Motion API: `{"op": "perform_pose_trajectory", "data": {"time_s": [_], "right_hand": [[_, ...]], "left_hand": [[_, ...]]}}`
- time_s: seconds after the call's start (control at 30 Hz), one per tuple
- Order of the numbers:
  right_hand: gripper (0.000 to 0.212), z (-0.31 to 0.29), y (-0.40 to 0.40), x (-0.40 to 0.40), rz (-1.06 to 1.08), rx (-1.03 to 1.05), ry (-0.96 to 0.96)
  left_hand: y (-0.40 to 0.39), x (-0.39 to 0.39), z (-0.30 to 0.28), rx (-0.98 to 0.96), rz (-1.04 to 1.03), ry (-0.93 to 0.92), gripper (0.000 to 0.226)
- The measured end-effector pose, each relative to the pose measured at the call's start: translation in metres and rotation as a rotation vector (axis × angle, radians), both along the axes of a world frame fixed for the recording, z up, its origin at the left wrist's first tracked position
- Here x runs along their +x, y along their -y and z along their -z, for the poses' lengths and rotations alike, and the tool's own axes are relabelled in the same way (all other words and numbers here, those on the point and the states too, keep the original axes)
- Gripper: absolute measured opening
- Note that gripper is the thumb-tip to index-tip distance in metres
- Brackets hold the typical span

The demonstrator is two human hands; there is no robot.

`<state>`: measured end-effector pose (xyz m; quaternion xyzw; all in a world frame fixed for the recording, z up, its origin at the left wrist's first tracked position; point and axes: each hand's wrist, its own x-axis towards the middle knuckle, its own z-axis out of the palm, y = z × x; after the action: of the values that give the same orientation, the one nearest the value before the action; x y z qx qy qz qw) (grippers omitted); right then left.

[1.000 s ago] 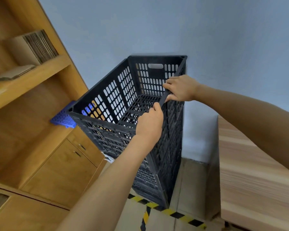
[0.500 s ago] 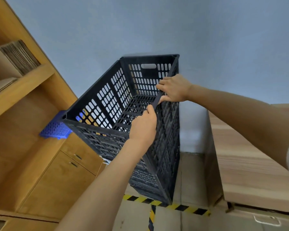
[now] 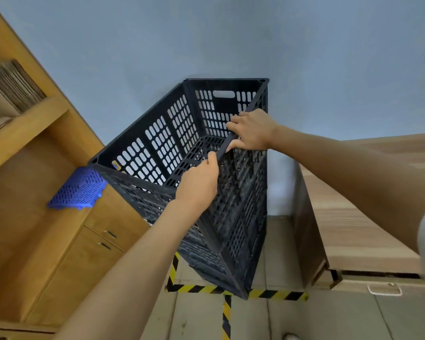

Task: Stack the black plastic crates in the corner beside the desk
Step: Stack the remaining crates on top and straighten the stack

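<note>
A tall stack of black perforated plastic crates [image 3: 241, 217] stands on the floor in the corner, between the wooden shelf unit and the desk [image 3: 358, 217]. The top crate [image 3: 172, 136] is open and shows nothing inside. Both hands hold its right long rim. My left hand [image 3: 199, 182] is closed on the nearer part of that rim. My right hand [image 3: 252, 130] grips the rim further back, fingers over the top and thumb below.
A wooden shelf unit with cabinet doors [image 3: 66, 253] fills the left; a blue plastic grid piece [image 3: 77, 188] lies on its ledge beside the crates. Stacked cardboard [image 3: 12, 84] sits on the upper shelf. Yellow-black tape [image 3: 275, 294] marks the floor in front of the stack.
The view has pulled back and tilted, showing more floor and desk. Both hands keep their grip on the top crate's rim; the crate looks unmoved.
</note>
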<state>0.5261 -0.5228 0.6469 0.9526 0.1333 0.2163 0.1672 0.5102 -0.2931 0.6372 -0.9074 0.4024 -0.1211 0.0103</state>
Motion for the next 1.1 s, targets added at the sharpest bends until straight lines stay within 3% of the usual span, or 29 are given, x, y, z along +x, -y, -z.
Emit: {"op": "perform_pose_trajectory", "data": {"time_s": [0.4,0.6,0.9,1.0,1.1], "right_hand": [[0.096,-0.012,-0.089,-0.033,0.206,-0.095,-0.035],[0.078,-0.019,-0.147,-0.044,0.311,-0.163,-0.107],[0.085,-0.016,-0.186,-0.048,0.456,-0.169,-0.210],[0.084,-0.018,-0.173,-0.056,0.410,-0.153,-0.239],[0.099,-0.026,-0.146,-0.058,0.296,-0.138,-0.305]], "left_hand": [[-0.086,0.024,-0.009,0.044,0.220,-0.111,0.036],[-0.137,0.042,-0.011,0.076,0.271,-0.068,0.035],[-0.169,0.036,-0.019,0.045,0.156,-0.183,0.045],[-0.168,0.030,-0.021,-0.014,0.091,-0.246,0.049],[-0.167,0.031,-0.022,-0.083,0.076,-0.291,0.044]]}}
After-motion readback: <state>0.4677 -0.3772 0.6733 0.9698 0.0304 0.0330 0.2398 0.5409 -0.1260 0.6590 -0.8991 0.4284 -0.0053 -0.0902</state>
